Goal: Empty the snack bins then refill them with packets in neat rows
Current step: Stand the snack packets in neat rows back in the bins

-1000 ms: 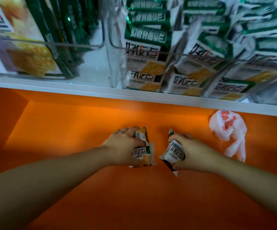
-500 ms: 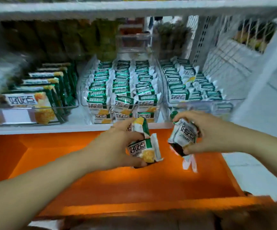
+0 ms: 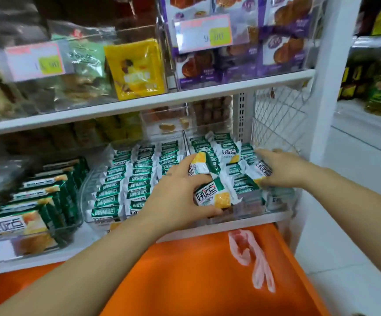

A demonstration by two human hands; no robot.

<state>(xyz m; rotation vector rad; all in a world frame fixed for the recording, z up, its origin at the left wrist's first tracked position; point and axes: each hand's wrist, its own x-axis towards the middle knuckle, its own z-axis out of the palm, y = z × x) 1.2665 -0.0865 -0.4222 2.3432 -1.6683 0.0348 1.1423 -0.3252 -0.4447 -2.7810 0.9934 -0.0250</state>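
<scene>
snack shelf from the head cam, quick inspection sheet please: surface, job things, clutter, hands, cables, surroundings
surface: white shelf carrying clear bins; orange crate below it
job's things: middle bin filled with packet rows; right bin less tidy, its contents lying at mixed angles
clutter: plastic bag lying in the crate
grippers: left hand grips two packets at the right bin's front; right hand holds one packet over that bin
cables: nothing seen
surroundings: upper shelf with purple bags, yellow pouch, price tags; wire mesh side; white floor
</scene>
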